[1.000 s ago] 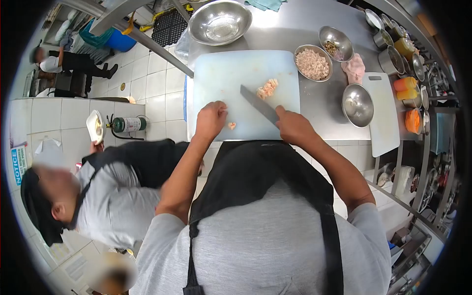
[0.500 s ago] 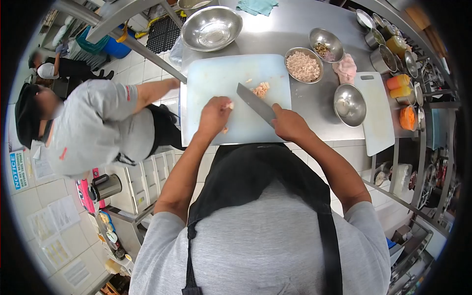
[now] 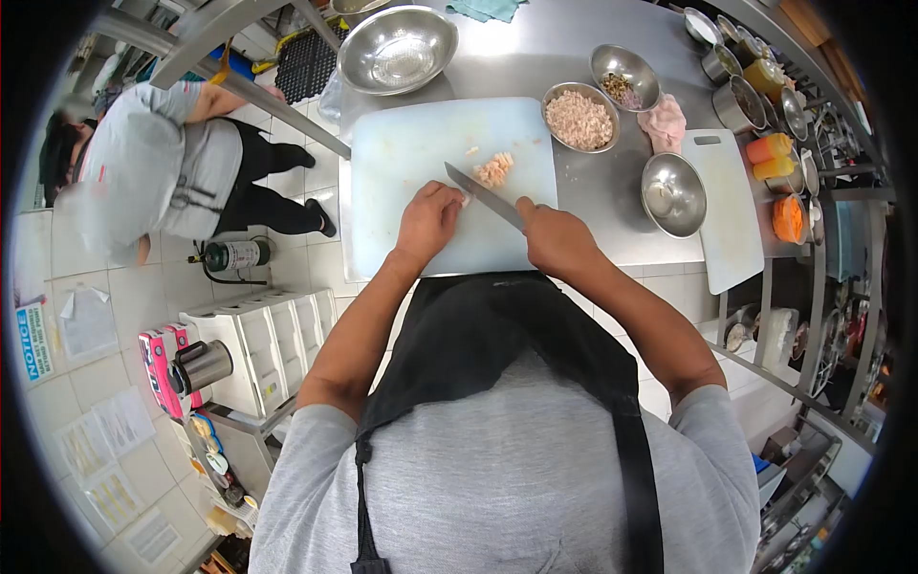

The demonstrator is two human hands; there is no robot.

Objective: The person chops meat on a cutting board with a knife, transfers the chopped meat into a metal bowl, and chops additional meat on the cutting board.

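Note:
My right hand (image 3: 557, 237) is wrapped round the handle of a large knife (image 3: 486, 199), whose blade points up and left over the white cutting board (image 3: 392, 134). My left hand (image 3: 430, 220) has its fingers closed on a small pale piece (image 3: 466, 200) close to the blade's left side. A small heap of chopped pinkish food (image 3: 494, 169) lies on the board just beyond the knife. Right of the board stands a metal bowl of chopped pink food (image 3: 579, 117), beside a bowl with darker bits (image 3: 623, 86).
A large steel bowl (image 3: 398, 53) stands behind the board. To the right are a pink cloth (image 3: 663, 122), a small steel bowl (image 3: 674, 195), another white board (image 3: 729, 210) and squeeze bottles (image 3: 771, 156). Another person (image 3: 182, 158) is at the left, beyond the table.
My left hand has picked up a small piece and moved right, toward the blade. The other person has moved away, toward the upper left.

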